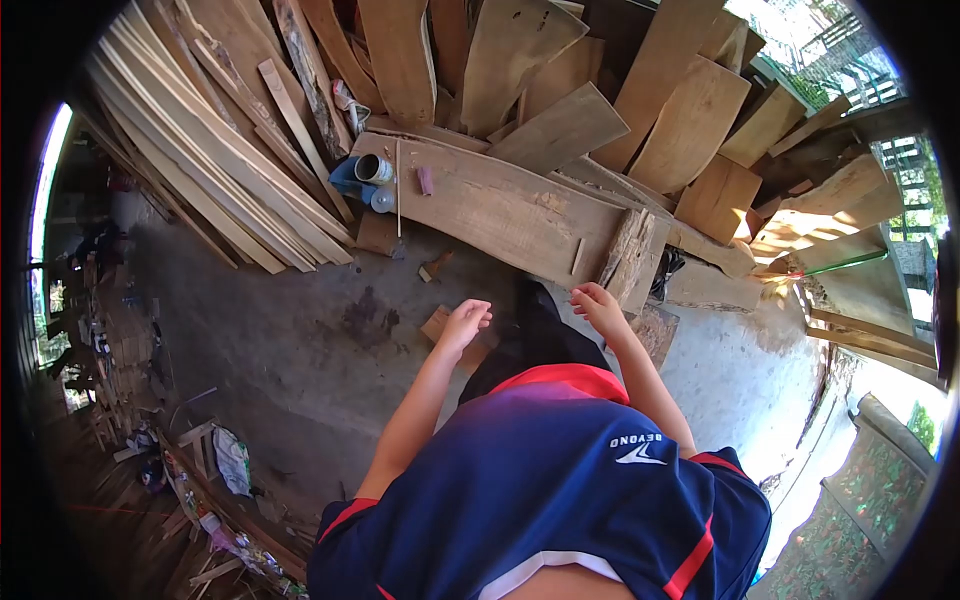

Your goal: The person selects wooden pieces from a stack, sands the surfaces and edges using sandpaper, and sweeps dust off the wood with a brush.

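My left hand [466,323] is raised in front of my body with its fingers loosely curled together, and nothing shows in it. My right hand [598,305] is also raised, thumb and fingers drawn together, with nothing visible between them. It is nearest to the end of a long wooden plank [500,206], beside a rough-barked wood piece [627,247]. A thin wood strip [579,256] lies on the plank near that end. On the plank's far left part are an open can [374,169], a small purple block [425,181] and a thin stick [398,190].
Boards [560,130] lean in a pile behind the plank. Long pale strips [215,150] are stacked at the left. A blue object [346,178] stands by the can. Wood scraps [437,266] lie on the concrete floor [300,330]. A white sack [232,460] is at lower left.
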Available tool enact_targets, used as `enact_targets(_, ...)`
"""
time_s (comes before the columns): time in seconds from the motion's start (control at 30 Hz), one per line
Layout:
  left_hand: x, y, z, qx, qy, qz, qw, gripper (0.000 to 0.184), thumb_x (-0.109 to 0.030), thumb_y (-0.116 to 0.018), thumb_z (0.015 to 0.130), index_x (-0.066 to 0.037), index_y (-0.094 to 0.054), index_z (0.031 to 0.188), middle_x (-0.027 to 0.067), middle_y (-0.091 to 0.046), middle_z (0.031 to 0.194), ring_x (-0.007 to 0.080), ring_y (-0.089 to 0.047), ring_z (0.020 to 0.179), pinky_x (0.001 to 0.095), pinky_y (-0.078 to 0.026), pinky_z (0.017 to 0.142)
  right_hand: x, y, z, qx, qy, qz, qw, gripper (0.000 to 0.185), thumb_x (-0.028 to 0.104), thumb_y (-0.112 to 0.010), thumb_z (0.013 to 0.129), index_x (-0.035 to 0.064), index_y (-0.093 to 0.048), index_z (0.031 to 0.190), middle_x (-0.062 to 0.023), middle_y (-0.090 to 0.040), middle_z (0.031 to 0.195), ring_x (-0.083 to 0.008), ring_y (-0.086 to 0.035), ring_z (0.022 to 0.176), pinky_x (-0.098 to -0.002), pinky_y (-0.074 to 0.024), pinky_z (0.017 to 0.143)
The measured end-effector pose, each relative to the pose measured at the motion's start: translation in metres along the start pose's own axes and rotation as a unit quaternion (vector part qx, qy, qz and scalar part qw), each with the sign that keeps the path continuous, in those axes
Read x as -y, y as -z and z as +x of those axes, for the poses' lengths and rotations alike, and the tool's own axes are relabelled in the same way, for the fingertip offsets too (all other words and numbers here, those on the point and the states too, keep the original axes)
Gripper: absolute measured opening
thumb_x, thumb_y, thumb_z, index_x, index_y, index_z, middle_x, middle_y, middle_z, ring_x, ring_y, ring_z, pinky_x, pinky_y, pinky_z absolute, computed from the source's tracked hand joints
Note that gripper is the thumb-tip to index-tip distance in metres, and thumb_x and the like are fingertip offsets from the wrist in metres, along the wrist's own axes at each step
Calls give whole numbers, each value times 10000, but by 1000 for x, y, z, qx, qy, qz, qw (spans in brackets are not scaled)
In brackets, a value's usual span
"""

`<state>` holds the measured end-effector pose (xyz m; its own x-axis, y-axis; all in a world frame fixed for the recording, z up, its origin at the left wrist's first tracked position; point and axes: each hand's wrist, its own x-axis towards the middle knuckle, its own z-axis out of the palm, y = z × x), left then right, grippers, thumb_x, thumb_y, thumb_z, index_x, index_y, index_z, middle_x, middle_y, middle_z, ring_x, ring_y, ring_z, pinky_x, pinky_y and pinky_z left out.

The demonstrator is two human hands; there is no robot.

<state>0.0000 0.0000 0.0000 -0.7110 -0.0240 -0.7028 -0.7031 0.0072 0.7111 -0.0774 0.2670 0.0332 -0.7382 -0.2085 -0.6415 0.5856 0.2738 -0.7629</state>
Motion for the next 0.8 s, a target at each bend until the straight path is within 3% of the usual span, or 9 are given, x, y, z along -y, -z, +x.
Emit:
enact_targets(0.13,2,30,43,-37,-5,-23,999,213,-259,-502,885,-108,-581,1013,9,-616,860,81,-568,770,217,-428,676,-16,-34,84,42,-17,8,999,264,265,-525,873,25,-557,979,-57,-614,822,-133,-582,703,-261,-456,622)
enact_targets(0.2,35,33,80,-117,-57,162,978,163,-197,-527,859,-84,-596,954,33,-620,816,108,-576,736,245,-452,666,-51,-35,137,33,-83,-33,995,277,296,-527,859,48,-567,975,-56,-620,793,-147,-591,666,-267,-447,568)
enact_targets(0.27,69,43,106,-97,-52,262,959,127,-165,-541,831,-63,-603,876,60,-627,768,147,-598,732,285,-471,676,-78,-42,184,39,-169,-160,972,306,315,-552,813,33,-586,926,-83,-623,751,-143,-602,660,-283,-471,578)
enact_targets(0.3,81,51,120,-55,-21,276,959,195,-262,-520,830,-90,-598,879,138,-635,849,268,-615,834,364,-471,722,-110,-45,220,33,-120,-284,951,333,331,-552,766,32,-602,903,-133,-637,762,-203,-630,729,-331,-495,653)
enact_targets(0.37,87,66,142,-4,77,303,950,224,-285,-513,825,-86,-601,882,150,-635,888,302,-606,868,395,-468,737,-118,-53,254,32,-104,-378,920,390,329,-503,760,44,-580,1014,-214,-620,895,-368,-584,901,-447,-454,810)
enact_targets(0.47,131,80,191,-40,148,366,918,233,-295,-510,816,-90,-601,879,150,-639,866,317,-605,853,408,-469,739,-120,-74,315,7,-228,-427,875,533,374,-524,777,140,-443,1248,-203,-406,1300,-396,-411,1175,-512,-386,915)
enact_targets(0.57,198,104,264,-40,115,290,949,186,-275,-527,812,-100,-584,837,131,-638,805,312,-606,814,415,-473,708,-90,-126,366,-5,-71,-598,798,723,558,-552,739,411,-219,1364,-83,27,1478,-379,30,1340,-698,-107,948)
enact_targets(0.7,252,138,357,-66,144,383,910,171,-249,-532,797,-99,-570,869,135,-630,817,335,-594,807,427,-476,701,-100,-187,481,-97,252,-539,798,683,580,-519,744,425,-247,1351,-50,-80,1477,-385,-39,1337,-710,-52,944)
enact_targets(0.8,274,168,425,-39,195,406,892,245,-279,-517,811,-64,-535,926,155,-625,891,331,-592,850,442,-477,754,-95,-218,526,-107,277,-592,749,622,636,-445,757,454,-276,1327,-32,-120,1471,-389,-57,1334,-709,-42,949)
